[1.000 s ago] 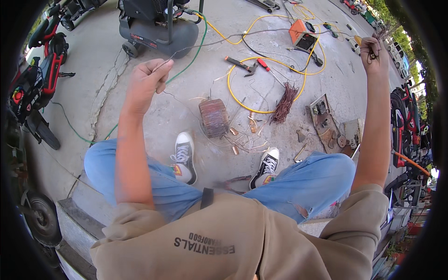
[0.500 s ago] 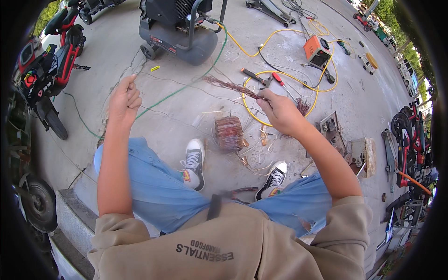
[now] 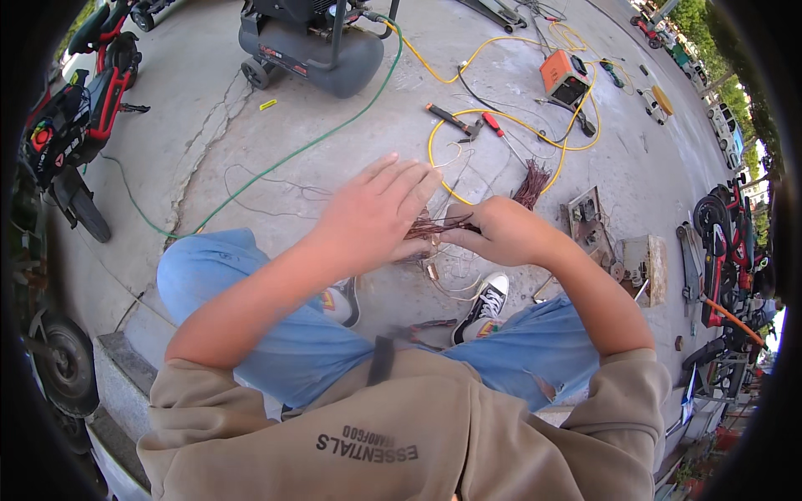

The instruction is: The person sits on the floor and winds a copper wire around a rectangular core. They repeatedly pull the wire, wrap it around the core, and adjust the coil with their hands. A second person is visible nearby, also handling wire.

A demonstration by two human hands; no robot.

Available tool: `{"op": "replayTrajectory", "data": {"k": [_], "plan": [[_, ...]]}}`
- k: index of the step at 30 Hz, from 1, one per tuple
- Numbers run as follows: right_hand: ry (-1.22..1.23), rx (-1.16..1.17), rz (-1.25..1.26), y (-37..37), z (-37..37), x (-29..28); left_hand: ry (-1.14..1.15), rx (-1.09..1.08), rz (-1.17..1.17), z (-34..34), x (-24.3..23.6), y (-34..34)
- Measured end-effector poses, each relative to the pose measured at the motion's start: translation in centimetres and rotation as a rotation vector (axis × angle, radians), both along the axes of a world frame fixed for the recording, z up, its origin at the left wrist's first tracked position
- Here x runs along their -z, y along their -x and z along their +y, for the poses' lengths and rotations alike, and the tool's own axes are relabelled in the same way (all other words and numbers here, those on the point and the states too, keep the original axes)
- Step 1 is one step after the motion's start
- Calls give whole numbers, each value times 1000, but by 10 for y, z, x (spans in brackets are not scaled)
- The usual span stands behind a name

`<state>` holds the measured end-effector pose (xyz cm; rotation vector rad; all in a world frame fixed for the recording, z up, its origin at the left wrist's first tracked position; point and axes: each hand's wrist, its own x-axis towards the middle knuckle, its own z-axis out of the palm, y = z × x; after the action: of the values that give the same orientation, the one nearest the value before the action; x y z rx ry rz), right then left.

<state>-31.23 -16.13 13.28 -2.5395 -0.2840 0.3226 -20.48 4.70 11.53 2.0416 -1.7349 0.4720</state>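
My right hand is closed round a bundle of dark reddish-brown copper wire, held above the ground between my knees. My left hand is at the bundle's left end, fingers stretched out above the wires and thumb below them. Whether it presses on the wires is hard to see. Behind my left hand the wound copper coil on the ground is almost wholly hidden. Thin loose wire lies in loops on the concrete to the left. A second bundle of reddish wire rests beyond my right hand.
A hammer and red-handled screwdriver lie within a yellow hose. Farther off stand an air compressor with a green hose and an orange machine. Metal parts sit at right; a red-black scooter stands left.
My left hand has swung right and down from a raised pinch on thin wire, its fingers now extended at the bundle. My right hand has lowered the bundle slightly toward me.
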Motion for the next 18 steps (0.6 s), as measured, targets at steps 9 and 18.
{"op": "replayTrajectory", "data": {"k": [9, 18], "plan": [[558, -87, -734, 27, 15, -10, -407, -10, 1344, -10, 63, 5], [550, -193, -214, 20, 19, 62, -666, -64, 750, -7, 51, 21]]}}
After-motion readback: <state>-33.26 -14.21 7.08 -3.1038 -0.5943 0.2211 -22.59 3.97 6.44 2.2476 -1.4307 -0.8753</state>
